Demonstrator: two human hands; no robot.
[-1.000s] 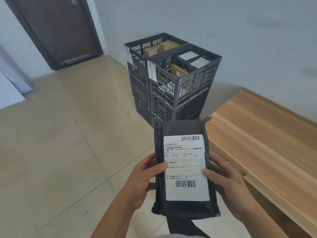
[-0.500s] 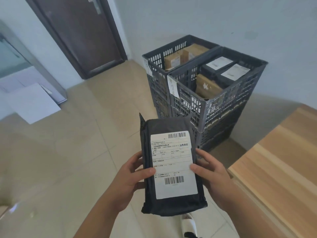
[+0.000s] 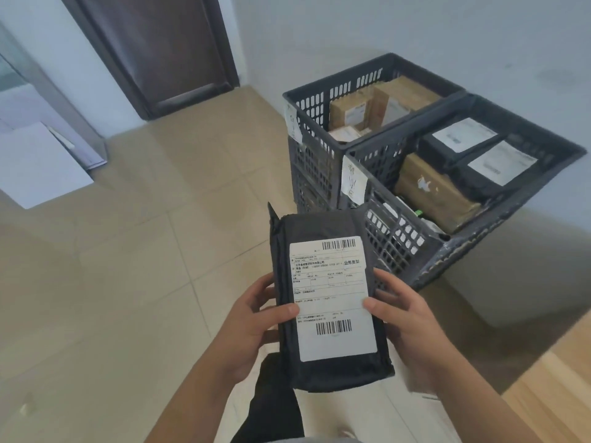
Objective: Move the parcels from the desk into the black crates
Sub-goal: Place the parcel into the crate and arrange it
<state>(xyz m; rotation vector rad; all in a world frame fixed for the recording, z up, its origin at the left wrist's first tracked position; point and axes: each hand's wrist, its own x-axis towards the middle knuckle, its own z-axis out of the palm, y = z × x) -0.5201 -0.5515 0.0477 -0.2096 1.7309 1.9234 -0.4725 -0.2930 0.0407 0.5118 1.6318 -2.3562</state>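
Here both hands [image 3: 252, 324] grip a black parcel [image 3: 329, 302], underside hidden.

dark door [image 3: 166, 49], tiled floor [image 3: 134, 266], perhaps white boards [image 3: 35, 164] leaning left

A parcel [image 3: 329, 298] sits at lower centre, left hand [image 3: 256, 324] and right hand [image 3: 406, 324] on either side. Two crates [image 3: 319, 100] holding parcels occupy the upper right; the tabletop [image 3: 556, 394] fills the lower right corner.
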